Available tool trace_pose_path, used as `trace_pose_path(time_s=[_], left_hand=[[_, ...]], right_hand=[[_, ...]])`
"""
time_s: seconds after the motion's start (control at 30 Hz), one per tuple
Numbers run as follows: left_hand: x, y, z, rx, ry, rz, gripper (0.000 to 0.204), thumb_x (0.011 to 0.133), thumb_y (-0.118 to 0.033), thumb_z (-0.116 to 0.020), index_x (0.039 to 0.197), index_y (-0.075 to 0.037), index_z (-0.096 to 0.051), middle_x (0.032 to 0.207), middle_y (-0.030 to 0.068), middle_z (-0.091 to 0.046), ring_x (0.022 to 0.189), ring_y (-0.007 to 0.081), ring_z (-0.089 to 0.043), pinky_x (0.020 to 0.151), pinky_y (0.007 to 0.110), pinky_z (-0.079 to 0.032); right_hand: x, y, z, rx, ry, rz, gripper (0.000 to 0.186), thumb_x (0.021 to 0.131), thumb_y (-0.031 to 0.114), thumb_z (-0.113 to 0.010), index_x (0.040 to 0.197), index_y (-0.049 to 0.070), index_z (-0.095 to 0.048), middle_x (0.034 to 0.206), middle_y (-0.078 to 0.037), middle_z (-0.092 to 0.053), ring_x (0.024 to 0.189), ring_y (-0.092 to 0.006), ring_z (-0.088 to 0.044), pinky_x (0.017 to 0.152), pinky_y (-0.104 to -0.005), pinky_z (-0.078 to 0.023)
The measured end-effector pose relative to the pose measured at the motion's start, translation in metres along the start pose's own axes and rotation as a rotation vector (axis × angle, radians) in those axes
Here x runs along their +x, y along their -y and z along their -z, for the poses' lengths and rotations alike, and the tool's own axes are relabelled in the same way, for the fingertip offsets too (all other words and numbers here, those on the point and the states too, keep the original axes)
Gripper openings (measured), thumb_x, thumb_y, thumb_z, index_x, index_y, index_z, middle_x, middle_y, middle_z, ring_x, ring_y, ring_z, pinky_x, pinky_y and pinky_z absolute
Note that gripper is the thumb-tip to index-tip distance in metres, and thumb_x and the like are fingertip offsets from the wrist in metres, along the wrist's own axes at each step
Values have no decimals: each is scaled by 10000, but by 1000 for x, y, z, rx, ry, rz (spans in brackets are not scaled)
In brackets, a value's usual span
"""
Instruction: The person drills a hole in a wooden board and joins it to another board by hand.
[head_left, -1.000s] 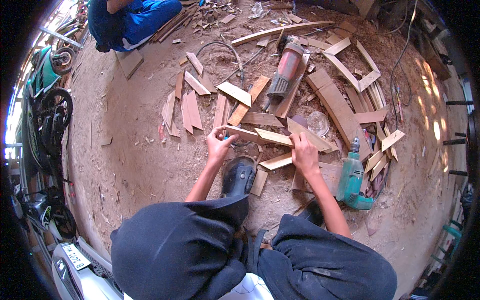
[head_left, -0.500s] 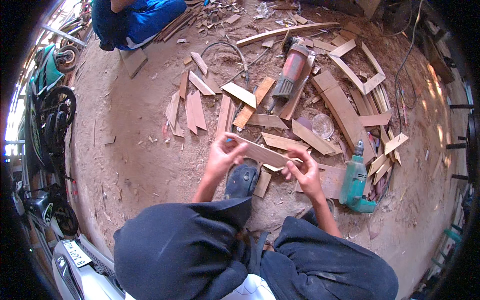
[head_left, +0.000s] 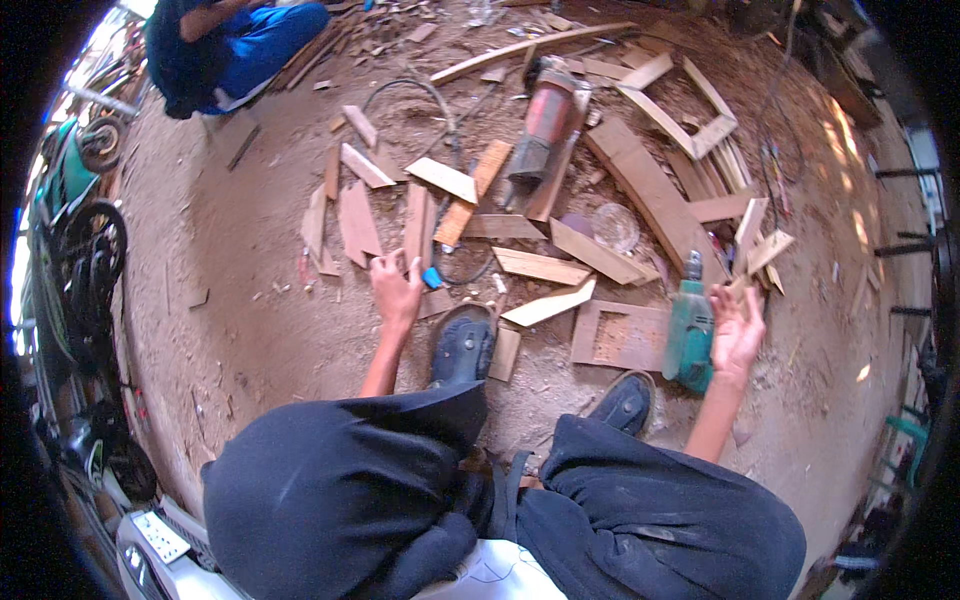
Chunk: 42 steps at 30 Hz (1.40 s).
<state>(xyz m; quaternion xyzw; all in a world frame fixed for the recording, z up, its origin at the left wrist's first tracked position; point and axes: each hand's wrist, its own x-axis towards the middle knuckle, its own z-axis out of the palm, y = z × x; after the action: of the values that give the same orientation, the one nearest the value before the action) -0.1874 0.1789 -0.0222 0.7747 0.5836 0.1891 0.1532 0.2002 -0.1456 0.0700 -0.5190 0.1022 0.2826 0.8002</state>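
Note:
My left hand (head_left: 398, 290) is open at the lower edge of some pinkish boards (head_left: 356, 220), beside a small blue object (head_left: 431, 277). My right hand (head_left: 738, 335) is open, palm partly up, its fingertips at light wooden strips (head_left: 760, 250) and just right of the green drill (head_left: 688, 335). Whether it touches the strips is unclear. Between my hands lie angle-cut pieces (head_left: 540, 267) and a brown board with a square recess (head_left: 650, 335). A red grinder (head_left: 545, 120) rests on wood farther back.
A person in blue (head_left: 262, 45) sits at the top left. An angular wooden frame (head_left: 712, 135) and long brown plank (head_left: 630, 170) lie at right. Two-wheelers (head_left: 95, 240) line the left edge, and a white vehicle (head_left: 150, 555) is at bottom left. Cables cross the dusty floor.
My hands have moved apart, the right one out to the strips beside the drill. The plank they held between them is no longer there. The board with the recess now shows more fully.

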Motion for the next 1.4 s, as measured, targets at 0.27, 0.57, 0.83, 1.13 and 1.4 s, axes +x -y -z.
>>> trace_pose_path(time_s=[0.27, 0.57, 0.83, 1.13, 1.4], left_hand=[[1, -13, 15, -71, -47, 55, 312, 769, -232, -717, 959, -17, -595, 900, 137, -617, 882, 289, -574, 804, 395, -460], [8, -44, 76, -835, -336, 80, 293, 812, -8, -642, 1068, -4, -500, 952, 83, -584, 909, 169, -592, 753, 276, -509], [7, -82, 91, -1403, 74, 89, 464, 769, 86, -613, 1211, 31, -480, 1091, 118, -520, 1012, 243, -581, 833, 372, -580], [-42, -87, 21, -1193, 687, 367, 415, 747, 39, -660, 1150, 18, -563, 1070, 131, -617, 921, 178, -630, 814, 299, -541], [-9, -40, 26, -1214, 234, 428, 318, 826, 15, -594, 1141, 33, -555, 1012, 136, -609, 844, 190, -634, 747, 315, -571]], right_hand=[[-47, -66, -55, -319, 10, 109, 225, 904, 83, -576, 1115, 28, -518, 941, -69, -567, 764, -190, -642, 633, -295, -531], [-57, -86, -54, -386, 108, 14, 177, 887, 82, -583, 1050, 22, -551, 889, -55, -564, 703, -149, -623, 584, -262, -514], [-61, -81, -58, -484, 152, 37, 130, 895, 90, -594, 1011, 37, -568, 823, -25, -593, 693, -108, -611, 573, -229, -471], [-57, -70, -40, -526, 146, 116, 141, 891, 117, -600, 1010, 42, -595, 855, -18, -623, 757, -95, -602, 668, -241, -471], [-60, -69, -69, -1402, 366, 878, 520, 787, 195, -678, 1254, 35, -518, 1275, -153, -525, 1237, -309, -444, 1053, -406, -335]])
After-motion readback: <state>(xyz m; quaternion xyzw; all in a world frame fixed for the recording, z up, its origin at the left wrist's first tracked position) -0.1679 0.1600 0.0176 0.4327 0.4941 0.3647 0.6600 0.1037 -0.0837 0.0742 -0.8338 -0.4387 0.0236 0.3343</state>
